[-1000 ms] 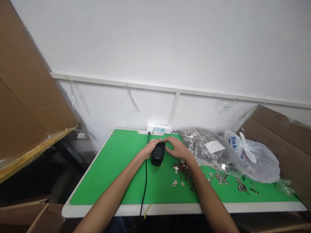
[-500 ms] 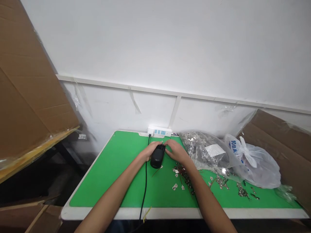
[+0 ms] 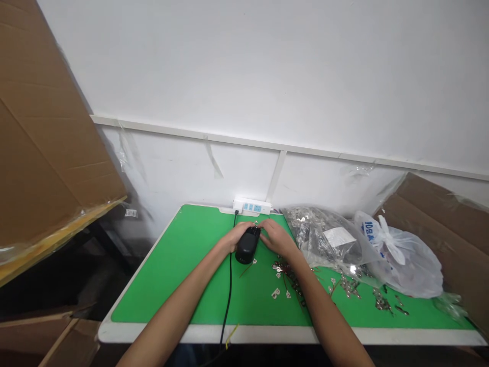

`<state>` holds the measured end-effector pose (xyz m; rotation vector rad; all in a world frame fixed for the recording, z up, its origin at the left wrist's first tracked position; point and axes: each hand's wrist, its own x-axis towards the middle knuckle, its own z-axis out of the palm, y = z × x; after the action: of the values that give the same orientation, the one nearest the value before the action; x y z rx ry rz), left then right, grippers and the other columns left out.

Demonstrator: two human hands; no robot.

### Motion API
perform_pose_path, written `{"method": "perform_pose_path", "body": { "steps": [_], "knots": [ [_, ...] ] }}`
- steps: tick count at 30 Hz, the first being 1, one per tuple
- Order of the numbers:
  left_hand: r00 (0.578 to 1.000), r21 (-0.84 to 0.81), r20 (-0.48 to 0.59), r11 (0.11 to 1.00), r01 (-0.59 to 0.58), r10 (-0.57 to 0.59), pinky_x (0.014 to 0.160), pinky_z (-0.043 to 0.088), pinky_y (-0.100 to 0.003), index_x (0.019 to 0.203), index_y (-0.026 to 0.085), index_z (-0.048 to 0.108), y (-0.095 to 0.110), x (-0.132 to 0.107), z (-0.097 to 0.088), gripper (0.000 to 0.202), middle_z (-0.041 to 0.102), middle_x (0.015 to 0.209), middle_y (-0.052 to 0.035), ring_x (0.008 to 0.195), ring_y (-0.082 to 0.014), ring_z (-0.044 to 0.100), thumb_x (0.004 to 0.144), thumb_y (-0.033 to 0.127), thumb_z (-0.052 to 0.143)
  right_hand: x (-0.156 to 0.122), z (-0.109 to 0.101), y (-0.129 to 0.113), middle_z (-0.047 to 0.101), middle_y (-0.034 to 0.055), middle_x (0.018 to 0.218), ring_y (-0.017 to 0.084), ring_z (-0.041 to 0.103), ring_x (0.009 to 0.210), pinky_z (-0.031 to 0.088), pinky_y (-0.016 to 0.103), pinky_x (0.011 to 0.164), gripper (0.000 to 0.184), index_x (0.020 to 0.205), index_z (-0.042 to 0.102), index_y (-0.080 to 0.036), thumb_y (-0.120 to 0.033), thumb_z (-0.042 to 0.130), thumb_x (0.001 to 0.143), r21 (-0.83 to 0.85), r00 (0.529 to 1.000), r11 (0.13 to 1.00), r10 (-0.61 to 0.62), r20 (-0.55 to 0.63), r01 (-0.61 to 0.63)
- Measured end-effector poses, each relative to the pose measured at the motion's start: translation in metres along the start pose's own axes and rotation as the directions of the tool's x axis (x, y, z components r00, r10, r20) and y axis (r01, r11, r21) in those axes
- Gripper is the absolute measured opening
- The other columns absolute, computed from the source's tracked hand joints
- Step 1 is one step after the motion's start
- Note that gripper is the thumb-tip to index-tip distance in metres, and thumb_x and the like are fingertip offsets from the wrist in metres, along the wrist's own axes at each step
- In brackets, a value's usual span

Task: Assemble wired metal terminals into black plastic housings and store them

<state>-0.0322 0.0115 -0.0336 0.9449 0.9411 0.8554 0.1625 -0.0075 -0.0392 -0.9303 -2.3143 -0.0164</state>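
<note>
Hardly anything shifts since a second ago: both hands stay at the black corded device (image 3: pixel 246 245), and only the view itself drifts a touch. That device lies on the green table mat (image 3: pixel 179 270), towards the far middle, just in front of the white power strip (image 3: pixel 252 206) at the wall. Left hand (image 3: pixel 234 237) is curled around the device's left flank, fingers wrapped onto it, holding it down. Right hand (image 3: pixel 278 238) sits on the other side, fingers drawn narrow and bunched at the device's far end, touching it; whether they pinch something small there, I cannot tell, too tiny from here. Black cable (image 3: pixel 228 293) runs from the device area straight back to the near table edge and drops over it, beside a short yellow-green wire (image 3: pixel 232 333). Just right of the device, under the right forearm, small metal terminals (image 3: pixel 284 279) lie scattered on the mat. Further right, a clear bag of metal parts (image 3: pixel 324 237) slumps against a knotted white plastic bag (image 3: pixel 403 260). Cardboard sheets (image 3: pixel 46 142) lean at the left, well apart from the hands.
</note>
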Motion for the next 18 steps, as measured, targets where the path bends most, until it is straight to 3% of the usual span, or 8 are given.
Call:
{"method": "perform_pose_path", "body": {
  "steps": [10, 18],
  "knots": [
    [0.999, 0.019, -0.011, 0.999, -0.037, 0.038, 0.045, 0.03, -0.024, 0.061, 0.018, 0.058, -0.001, -0.001, -0.001, 0.028, 0.05, 0.053, 0.0045, 0.047, -0.0101, 0.044, 0.068, 0.033, 0.08, 0.004, 0.007, 0.001, 0.068, 0.0151, 0.105, 0.028, 0.062, 0.101, 0.057, 0.042, 0.087, 0.018, 0.113, 0.062, -0.016, -0.018, 0.048, 0.102, -0.098, 0.995, 0.992, -0.079, 0.056, 0.085],
    [0.998, -0.035, -0.041, 0.998, -0.042, 0.041, 0.048, 0.037, -0.023, 0.073, 0.016, 0.066, -0.002, 0.001, 0.001, 0.024, 0.058, 0.06, 0.0031, 0.049, -0.0106, 0.049, 0.069, 0.033, 0.083, 0.005, 0.01, -0.002, 0.069, 0.0145, 0.109, 0.028, 0.064, 0.105, 0.058, 0.044, 0.091, 0.022, 0.116, 0.064, -0.018, -0.017, 0.049, 0.1, -0.011, 0.999, 0.999, -0.047, -0.005, 0.047]
  ]
}}
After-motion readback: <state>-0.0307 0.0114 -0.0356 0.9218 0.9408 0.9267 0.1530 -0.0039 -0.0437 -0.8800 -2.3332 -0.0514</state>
